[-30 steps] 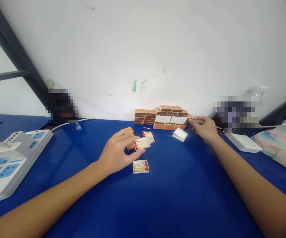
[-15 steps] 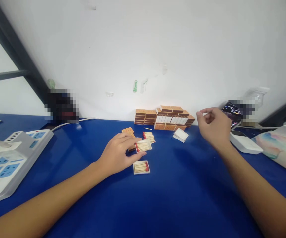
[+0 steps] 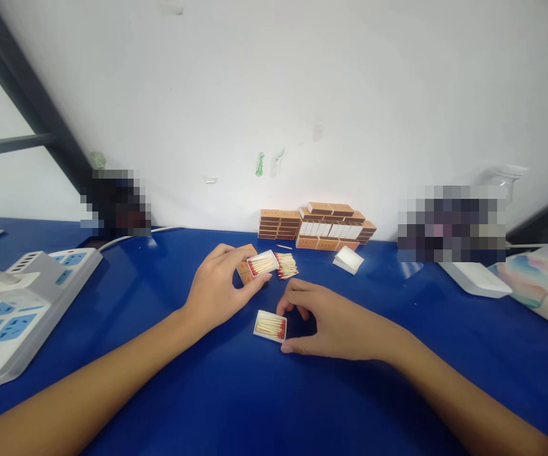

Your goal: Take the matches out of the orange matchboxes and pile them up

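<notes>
While a white power strip (image 3: 22,326) lies far left on the blue table (image 3: 207,411), with a white adapter (image 3: 30,275) seated on it, here comes the left hand (image 3: 221,278), and that pinch is narrow: thumb and fingers hold the upper tray (image 3: 262,263), white, tilted, lined with matches, red heads at its left end. Right by those fingers, orange matchboxes (image 3: 244,273) lie partly hidden. Nearer the person, the lower tray (image 3: 270,325) sits on the table, also lined with matches, red heads to the right. Up by the wall (image 3: 198,114) it's the left stack (image 3: 278,225) of matchboxes, neat and square, a single match (image 3: 284,247) lying in front, then a loose heap of matches (image 3: 286,265) just beside the upper tray. Next along, the right stack (image 3: 331,242), bigger, white sides showing through its middle! And below it, the right hand (image 3: 338,320): thumb and fingers curve around a gap at the lower tray's right end, tips right at its edges; whether they press on it, I cannot tell. Beyond that hand, white trays (image 3: 348,259) overlap. Far right, a white box (image 3: 476,280), then a pastel packet (image 3: 535,278).
</notes>
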A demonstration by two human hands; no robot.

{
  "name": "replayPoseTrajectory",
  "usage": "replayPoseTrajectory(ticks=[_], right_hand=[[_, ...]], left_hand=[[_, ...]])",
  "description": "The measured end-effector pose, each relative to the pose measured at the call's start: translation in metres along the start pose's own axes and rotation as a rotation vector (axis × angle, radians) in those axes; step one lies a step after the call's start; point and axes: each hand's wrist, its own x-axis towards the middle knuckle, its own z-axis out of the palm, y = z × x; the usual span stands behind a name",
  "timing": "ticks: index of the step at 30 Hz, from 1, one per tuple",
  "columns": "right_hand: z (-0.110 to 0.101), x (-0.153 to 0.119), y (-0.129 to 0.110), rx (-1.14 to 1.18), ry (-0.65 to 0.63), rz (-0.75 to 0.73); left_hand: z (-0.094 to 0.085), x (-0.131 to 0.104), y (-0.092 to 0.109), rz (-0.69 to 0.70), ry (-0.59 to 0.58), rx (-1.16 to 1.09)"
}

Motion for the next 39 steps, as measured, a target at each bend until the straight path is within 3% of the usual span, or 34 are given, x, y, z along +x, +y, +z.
replayPoseTrajectory(ticks=[8,19,23,27,30,33,39], right_hand=[[-0.002,0.002,0.007,-0.001,0.032,-0.041],[-0.038,0.004,0.033,0.196,0.043,-0.010],[-0.056,-0.002,0.051,0.170,0.141,0.037],[-0.069,-0.007,0.070,0.133,0.288,0.090],[-0.067,-0.003,0.077,0.110,0.361,0.106],[-0.056,0.005,0.078,0.112,0.404,0.076],[-0.038,0.019,0.077,0.068,0.463,0.010]], left_hand=[[0.000,0.000,0.001,0.049,0.014,0.000],[-0.001,0.001,0.000,0.053,0.012,0.018],[-0.003,0.002,0.002,0.077,0.008,-0.011],[-0.005,0.000,0.007,0.192,-0.127,-0.113],[-0.006,-0.002,0.012,0.285,-0.268,-0.167],[-0.007,-0.004,0.015,0.294,-0.364,-0.175],[-0.004,-0.004,0.012,0.254,-0.370,-0.176]])
